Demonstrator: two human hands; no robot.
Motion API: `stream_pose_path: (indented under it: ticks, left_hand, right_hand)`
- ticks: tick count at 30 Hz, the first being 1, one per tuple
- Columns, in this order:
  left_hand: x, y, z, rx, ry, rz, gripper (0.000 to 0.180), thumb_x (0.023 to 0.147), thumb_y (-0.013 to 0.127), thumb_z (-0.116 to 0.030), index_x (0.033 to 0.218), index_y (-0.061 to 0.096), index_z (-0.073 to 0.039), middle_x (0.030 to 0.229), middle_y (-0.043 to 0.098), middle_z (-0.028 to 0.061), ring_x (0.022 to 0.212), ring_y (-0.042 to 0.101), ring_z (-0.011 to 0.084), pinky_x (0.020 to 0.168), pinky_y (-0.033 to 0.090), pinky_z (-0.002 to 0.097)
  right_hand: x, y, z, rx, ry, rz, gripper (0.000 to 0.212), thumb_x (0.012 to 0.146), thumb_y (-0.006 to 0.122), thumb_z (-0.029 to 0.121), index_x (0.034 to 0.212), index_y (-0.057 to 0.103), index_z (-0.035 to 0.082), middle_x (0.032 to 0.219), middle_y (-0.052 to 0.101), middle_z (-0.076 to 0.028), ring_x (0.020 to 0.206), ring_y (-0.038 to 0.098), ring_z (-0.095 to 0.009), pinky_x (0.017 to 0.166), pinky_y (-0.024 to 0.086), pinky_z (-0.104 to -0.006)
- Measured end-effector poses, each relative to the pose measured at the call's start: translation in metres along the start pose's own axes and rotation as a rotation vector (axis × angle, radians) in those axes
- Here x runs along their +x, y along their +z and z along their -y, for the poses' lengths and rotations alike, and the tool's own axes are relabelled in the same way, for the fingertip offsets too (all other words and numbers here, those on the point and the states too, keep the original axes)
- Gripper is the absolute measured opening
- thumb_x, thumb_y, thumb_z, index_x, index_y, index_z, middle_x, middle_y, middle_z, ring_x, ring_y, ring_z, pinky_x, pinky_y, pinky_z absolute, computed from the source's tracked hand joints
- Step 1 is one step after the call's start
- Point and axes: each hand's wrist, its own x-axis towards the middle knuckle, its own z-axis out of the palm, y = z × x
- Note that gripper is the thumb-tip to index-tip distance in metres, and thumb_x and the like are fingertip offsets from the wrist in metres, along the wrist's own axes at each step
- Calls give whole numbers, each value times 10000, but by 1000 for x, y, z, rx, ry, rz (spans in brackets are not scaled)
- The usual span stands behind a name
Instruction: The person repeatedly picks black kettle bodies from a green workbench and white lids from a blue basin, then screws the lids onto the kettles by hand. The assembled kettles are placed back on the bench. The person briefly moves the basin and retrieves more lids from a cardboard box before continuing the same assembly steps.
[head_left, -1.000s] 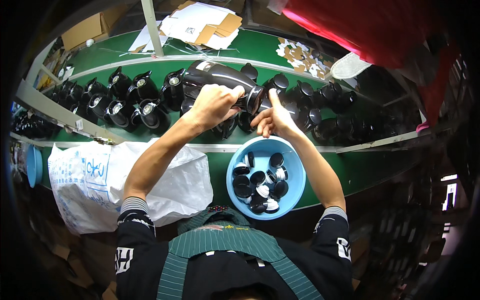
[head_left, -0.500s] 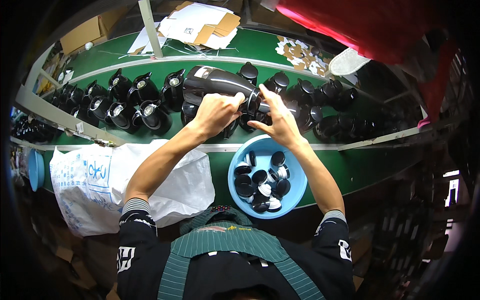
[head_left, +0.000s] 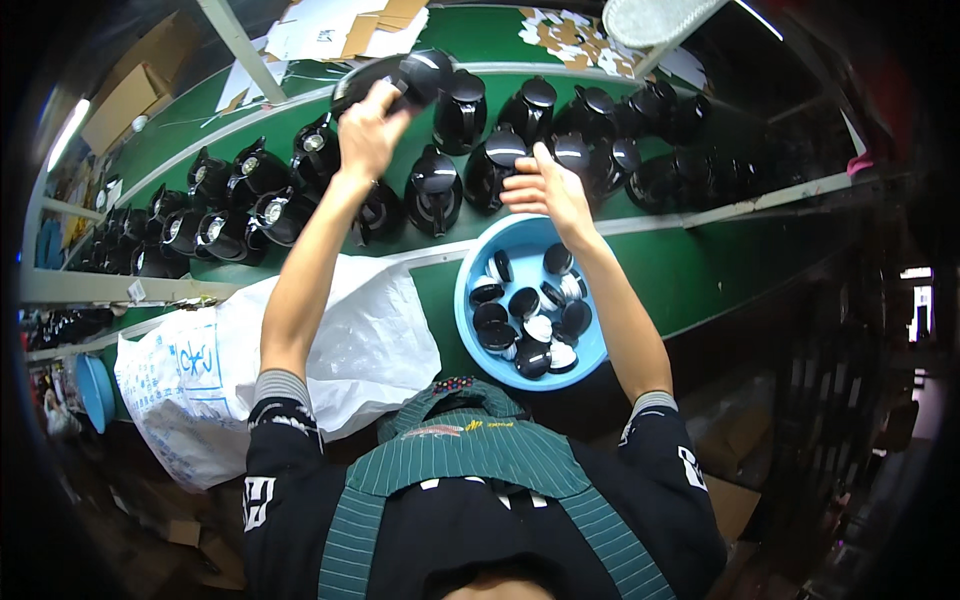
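Your left hand (head_left: 368,138) is closed on a black jug (head_left: 412,72), which lies just beyond the knuckles, its long axis seemingly running sideways (motion blur makes that uncertain). Your right hand (head_left: 552,195), farther from it, hangs open by the blue basin (head_left: 520,240)'s far rim, fingers loosely parted, nothing visibly held.
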Motion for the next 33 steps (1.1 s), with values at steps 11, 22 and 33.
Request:
stream_pose_path:
  ticks: [11, 22, 33]
  left_hand:
    - [-30, 99, 229, -183, -350, 324, 263, 982, 597, -209, 1008, 690, 36, 999, 745, 215, 939, 737, 368, 848, 572, 481]
    - [-79, -115, 134, 730, -793, 161, 701, 781, 783, -145, 1414, 514, -10, 1395, 594, 202, 1323, 553, 412, 1083, 488, 544]
    - [-227, -166, 124, 93, -681, -70, 503, 754, 932, -271, 872, 533, 10, 726, 645, 156, 624, 564, 299, 626, 484, 403]
  right_hand:
    - [-16, 5, -258, -857, 37, 9, 925, 928, 755, 498, 1562, 368, -53, 1350, 644, -332, 1324, 593, -463, 1117, 464, -473]
    - [27, -30, -285, -978, 299, 166, 788, 1067, 429, 556, 1555, 322, -54, 1433, 414, -526, 1400, 378, -637, 1194, 348, -570]
    - [-27, 6, -120, -285, 204, 171, 638, 1023, 651, 357, 1547, 441, 60, 1451, 551, -222, 1257, 616, -314, 975, 557, -424]
